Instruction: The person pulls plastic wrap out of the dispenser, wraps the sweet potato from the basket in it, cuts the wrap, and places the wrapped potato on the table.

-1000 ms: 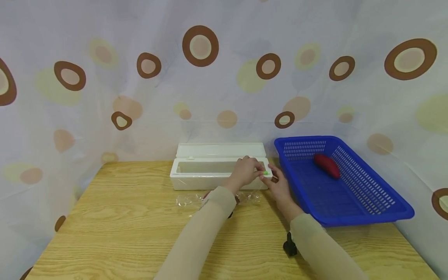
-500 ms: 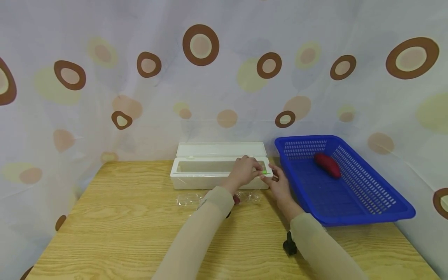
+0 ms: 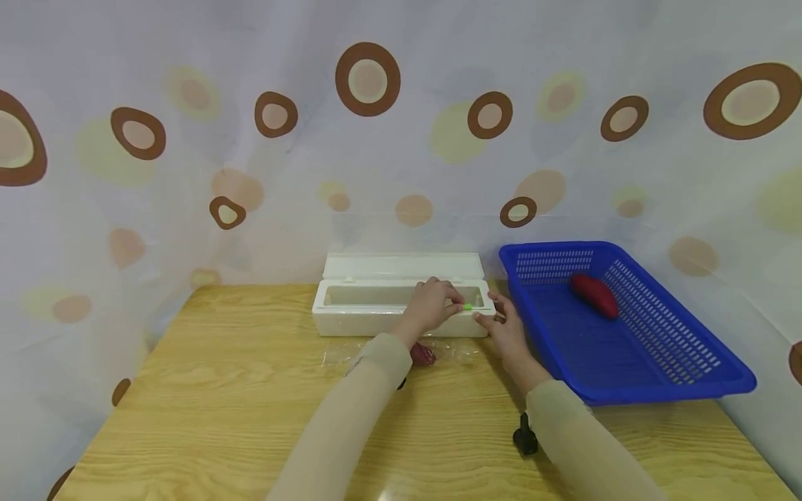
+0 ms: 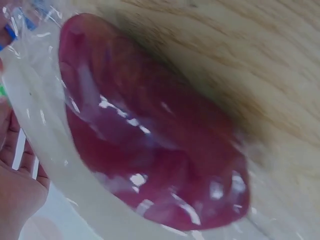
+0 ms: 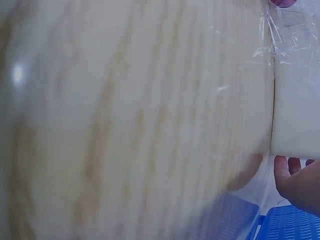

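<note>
A long white cling film box (image 3: 357,324) stands at the table's back with its lid (image 3: 401,266) raised. My left hand (image 3: 431,306) reaches over its front rim, thumb and finger pinching a small green slide cutter (image 3: 467,307) near the right end. My right hand (image 3: 509,335) grips that right end of the box; the right wrist view shows its fingers (image 5: 281,167) against the end. In front of the box a red-purple sweet potato (image 3: 422,355) lies under clear cling film (image 3: 338,353), partly hidden by my left forearm. The left wrist view shows this sweet potato (image 4: 150,135) close up.
At the right stands a blue plastic basket (image 3: 583,355) with another red sweet potato (image 3: 594,295) inside. It is close beside my right hand. A patterned curtain (image 3: 401,139) hangs behind the wooden table (image 3: 238,390). A black wrist device (image 3: 525,437) hangs below my right sleeve.
My left hand has slid the green cutter a short way left along the box's front rim. The right hand keeps its grip on the box end. The head view has shifted slightly.
</note>
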The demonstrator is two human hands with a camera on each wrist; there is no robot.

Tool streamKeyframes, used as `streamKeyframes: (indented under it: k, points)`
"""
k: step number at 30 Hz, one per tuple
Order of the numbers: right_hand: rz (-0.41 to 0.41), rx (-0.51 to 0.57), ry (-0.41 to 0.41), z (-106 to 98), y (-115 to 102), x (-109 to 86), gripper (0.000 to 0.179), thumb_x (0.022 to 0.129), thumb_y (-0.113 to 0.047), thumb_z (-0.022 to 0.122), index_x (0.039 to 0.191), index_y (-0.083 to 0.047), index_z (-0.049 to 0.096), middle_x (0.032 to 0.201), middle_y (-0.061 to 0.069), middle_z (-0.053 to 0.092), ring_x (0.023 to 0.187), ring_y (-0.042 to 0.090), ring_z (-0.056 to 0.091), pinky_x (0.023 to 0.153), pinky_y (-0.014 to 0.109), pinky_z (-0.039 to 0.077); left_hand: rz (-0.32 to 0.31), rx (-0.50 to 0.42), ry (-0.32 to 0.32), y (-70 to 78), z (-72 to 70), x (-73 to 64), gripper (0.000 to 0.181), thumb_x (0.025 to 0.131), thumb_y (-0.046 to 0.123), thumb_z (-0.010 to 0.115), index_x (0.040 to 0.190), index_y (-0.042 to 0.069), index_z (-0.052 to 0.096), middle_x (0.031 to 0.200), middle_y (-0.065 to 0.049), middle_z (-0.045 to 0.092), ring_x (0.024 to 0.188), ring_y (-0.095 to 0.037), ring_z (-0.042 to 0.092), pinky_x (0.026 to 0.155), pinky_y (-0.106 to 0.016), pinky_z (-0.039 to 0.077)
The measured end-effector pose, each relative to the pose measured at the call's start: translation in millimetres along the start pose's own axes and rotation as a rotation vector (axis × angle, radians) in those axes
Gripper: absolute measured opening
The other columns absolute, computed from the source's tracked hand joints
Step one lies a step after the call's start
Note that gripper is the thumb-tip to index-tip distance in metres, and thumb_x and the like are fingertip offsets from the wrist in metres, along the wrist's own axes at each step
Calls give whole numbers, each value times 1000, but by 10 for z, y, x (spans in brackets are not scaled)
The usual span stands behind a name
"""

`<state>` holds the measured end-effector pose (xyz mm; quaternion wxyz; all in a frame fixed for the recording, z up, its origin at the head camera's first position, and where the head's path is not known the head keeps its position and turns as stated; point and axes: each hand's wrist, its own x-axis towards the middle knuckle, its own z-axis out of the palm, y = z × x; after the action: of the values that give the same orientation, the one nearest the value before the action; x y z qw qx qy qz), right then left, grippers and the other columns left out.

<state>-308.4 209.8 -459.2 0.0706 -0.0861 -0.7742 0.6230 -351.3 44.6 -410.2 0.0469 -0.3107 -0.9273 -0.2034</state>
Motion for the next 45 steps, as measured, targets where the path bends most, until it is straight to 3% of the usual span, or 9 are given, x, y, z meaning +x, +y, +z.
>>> streamKeyframes:
  k: [5, 17, 21, 27, 31, 37, 45]
  points:
    - [4, 2, -6, 7, 24, 9, 59, 91, -12, 61, 144, -12, 34, 144, 19, 36, 125, 32, 42, 92, 38, 41, -7, -16, 4, -79, -23, -64, 19, 91, 28, 63, 103, 19, 74, 111, 5, 67, 104, -17, 54, 94, -40, 39]
    - [-14, 39, -19, 91, -8, 10, 59, 92, -11, 61, 144, -11, 33, 143, 19, 37, 122, 29, 44, 84, 24, 41, 15, -15, 28, -236, -74, -129, 17, 90, 28, 64, 101, 18, 73, 106, 4, 68, 102, -17, 54, 97, -41, 39]
    - [-17, 44, -24, 92, -24, 18, 59, 92, -12, 60, 145, -11, 31, 144, 18, 35, 122, 29, 43, 85, 26, 40, 50, -19, 46, -260, -96, -110, 17, 89, 28, 65, 100, 18, 74, 103, 3, 69, 98, -17, 55, 94, -40, 41]
    - [-13, 32, -19, 71, -28, 24, 60, 93, -13, 59, 145, -12, 31, 145, 19, 34, 124, 30, 42, 92, 36, 40, 72, -22, 59, -252, -92, -72, 21, 87, 29, 67, 104, 19, 73, 100, 6, 70, 97, -15, 55, 93, -38, 41]
    - [-17, 36, -23, 68, -23, 19, 60, 93, -13, 59, 145, -11, 30, 146, 19, 33, 123, 31, 42, 90, 35, 42, 68, -37, 62, -213, -83, -62, 21, 87, 30, 67, 104, 20, 73, 100, 6, 71, 96, -16, 54, 93, -40, 40]
    - [-16, 39, -25, 40, -12, 19, 60, 93, -11, 58, 145, -10, 29, 145, 20, 33, 122, 30, 42, 86, 30, 41, 36, -76, 52, -165, -43, -50, 17, 87, 29, 66, 100, 22, 75, 103, 6, 70, 97, -17, 53, 93, -40, 40]
    - [-1, 33, -50, 2, -31, 10, 57, 93, -7, 56, 145, -9, 30, 144, 21, 31, 123, 33, 39, 96, 41, 40, -4, -163, 41, -151, -10, -47, 15, 88, 28, 66, 98, 21, 75, 105, 5, 71, 102, -18, 56, 97, -37, 39]
